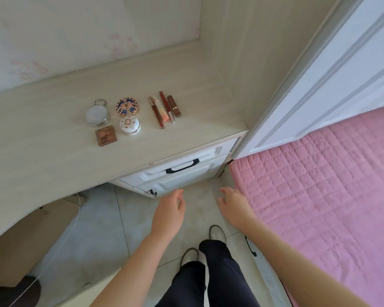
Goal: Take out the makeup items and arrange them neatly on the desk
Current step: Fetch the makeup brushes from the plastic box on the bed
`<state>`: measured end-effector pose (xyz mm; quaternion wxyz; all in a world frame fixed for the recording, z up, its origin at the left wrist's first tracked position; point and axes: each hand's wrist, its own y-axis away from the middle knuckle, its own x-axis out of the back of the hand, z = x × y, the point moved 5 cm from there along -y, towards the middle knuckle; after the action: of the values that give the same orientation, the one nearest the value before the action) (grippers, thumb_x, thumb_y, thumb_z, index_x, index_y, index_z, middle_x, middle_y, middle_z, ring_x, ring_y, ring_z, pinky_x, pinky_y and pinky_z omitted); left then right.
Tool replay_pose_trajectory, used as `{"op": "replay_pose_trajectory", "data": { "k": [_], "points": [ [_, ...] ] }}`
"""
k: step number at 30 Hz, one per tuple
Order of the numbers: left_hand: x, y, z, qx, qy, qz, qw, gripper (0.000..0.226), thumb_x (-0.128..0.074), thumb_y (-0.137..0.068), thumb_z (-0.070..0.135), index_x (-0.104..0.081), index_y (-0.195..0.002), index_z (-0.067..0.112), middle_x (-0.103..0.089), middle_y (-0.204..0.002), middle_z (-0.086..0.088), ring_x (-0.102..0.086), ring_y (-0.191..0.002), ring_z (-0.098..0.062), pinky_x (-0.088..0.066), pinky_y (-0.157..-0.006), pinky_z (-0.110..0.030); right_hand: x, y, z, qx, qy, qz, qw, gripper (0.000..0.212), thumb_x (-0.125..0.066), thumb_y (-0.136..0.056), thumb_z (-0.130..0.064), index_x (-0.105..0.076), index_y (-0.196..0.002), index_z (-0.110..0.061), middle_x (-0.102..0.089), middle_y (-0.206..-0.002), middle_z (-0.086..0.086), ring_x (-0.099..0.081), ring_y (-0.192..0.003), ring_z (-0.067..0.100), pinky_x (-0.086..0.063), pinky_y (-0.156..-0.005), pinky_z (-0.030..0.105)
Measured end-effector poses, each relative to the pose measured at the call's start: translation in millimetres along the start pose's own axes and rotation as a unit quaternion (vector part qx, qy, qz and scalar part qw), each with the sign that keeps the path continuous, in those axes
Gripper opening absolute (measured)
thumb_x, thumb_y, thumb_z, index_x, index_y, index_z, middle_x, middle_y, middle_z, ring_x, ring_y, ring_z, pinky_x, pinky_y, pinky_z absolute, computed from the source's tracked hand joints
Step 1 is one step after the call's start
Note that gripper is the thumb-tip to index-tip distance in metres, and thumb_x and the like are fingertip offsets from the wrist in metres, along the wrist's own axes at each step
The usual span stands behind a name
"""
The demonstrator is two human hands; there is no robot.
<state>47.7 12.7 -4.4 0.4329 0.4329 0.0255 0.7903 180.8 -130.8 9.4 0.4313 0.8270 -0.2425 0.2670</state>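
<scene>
Makeup items lie in neat groups on the pale wooden desk [42, 156]. A round silver compact mirror [97, 114] sits beside a patterned blue and gold compact [127, 106]. Below them are a square brown palette [106, 135] and a white decorated jar [130, 125]. Several lip sticks and tubes [163, 109] lie side by side, with a brown lipstick [173, 106] at their right. My left hand [170, 212] and my right hand [234, 207] hover low in front of the white drawers [180, 168], fingers relaxed, holding nothing.
The drawers have dark handles [182, 166] and look closed. A bed with a pink quilted cover [319, 185] stands close on the right, against a white panel [319, 85]. My legs and shoes [216, 232] stand on the grey tiled floor. A brown chair [31, 235] is tucked at the lower left.
</scene>
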Motion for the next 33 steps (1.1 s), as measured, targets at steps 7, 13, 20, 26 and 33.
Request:
{"op": "replay_pose_trajectory", "data": {
  "k": [7, 13, 20, 26, 33],
  "points": [
    [-17, 64, 36, -0.197, -0.204, -0.004, 0.959, 0.037, -0.051, -0.096, 0.021, -0.053, -0.132, 0.012, -0.064, -0.117, -0.002, -0.052, -0.116, -0.02, -0.044, -0.094, -0.034, -18, 84, 43, 0.047, 0.209, 0.138, 0.967, 0.034, -0.048, -0.093, -0.021, -0.053, -0.124, -0.008, -0.052, -0.131, 0.01, -0.042, -0.128, 0.032, -0.037, -0.104, 0.048],
    [-51, 111, 56, -0.327, -0.259, -0.001, 0.909, 0.038, -0.069, -0.083, 0.016, -0.064, -0.119, 0.007, -0.068, -0.115, -0.004, -0.058, -0.115, -0.029, -0.05, -0.095, -0.04, -31, 161, 78, -0.029, 0.226, 0.208, 0.951, 0.056, -0.074, -0.076, -0.031, -0.058, -0.121, -0.002, -0.056, -0.129, 0.018, -0.05, -0.123, 0.042, -0.047, -0.094, 0.055],
    [-103, 173, 93, -0.467, -0.301, -0.036, 0.831, 0.047, -0.068, -0.083, 0.016, -0.057, -0.128, 0.005, -0.058, -0.132, -0.01, -0.046, -0.131, -0.032, -0.045, -0.101, -0.046, -45, 242, 137, -0.135, 0.174, 0.257, 0.941, 0.07, -0.077, -0.072, -0.037, -0.055, -0.127, 0.0, -0.056, -0.131, 0.018, -0.049, -0.124, 0.043, -0.044, -0.096, 0.057],
    [-171, 236, 125, -0.56, -0.334, -0.105, 0.751, 0.057, -0.066, -0.085, 0.021, -0.049, -0.137, 0.008, -0.05, -0.141, -0.009, -0.04, -0.136, -0.03, -0.041, -0.105, -0.047, -59, 323, 212, -0.234, 0.108, 0.293, 0.921, 0.069, -0.079, -0.071, -0.037, -0.056, -0.126, -0.002, -0.059, -0.128, 0.018, -0.053, -0.12, 0.042, -0.047, -0.093, 0.055],
    [-274, 341, 147, -0.613, -0.372, -0.184, 0.672, 0.071, -0.066, -0.085, 0.033, -0.035, -0.147, 0.017, -0.036, -0.152, -0.008, -0.028, -0.142, -0.032, -0.028, -0.112, -0.047, -84, 426, 300, -0.34, 0.032, 0.321, 0.884, 0.072, -0.078, -0.071, -0.038, -0.054, -0.13, -0.003, -0.057, -0.131, 0.019, -0.052, -0.12, 0.047, -0.049, -0.09, 0.058]
  ]
}}
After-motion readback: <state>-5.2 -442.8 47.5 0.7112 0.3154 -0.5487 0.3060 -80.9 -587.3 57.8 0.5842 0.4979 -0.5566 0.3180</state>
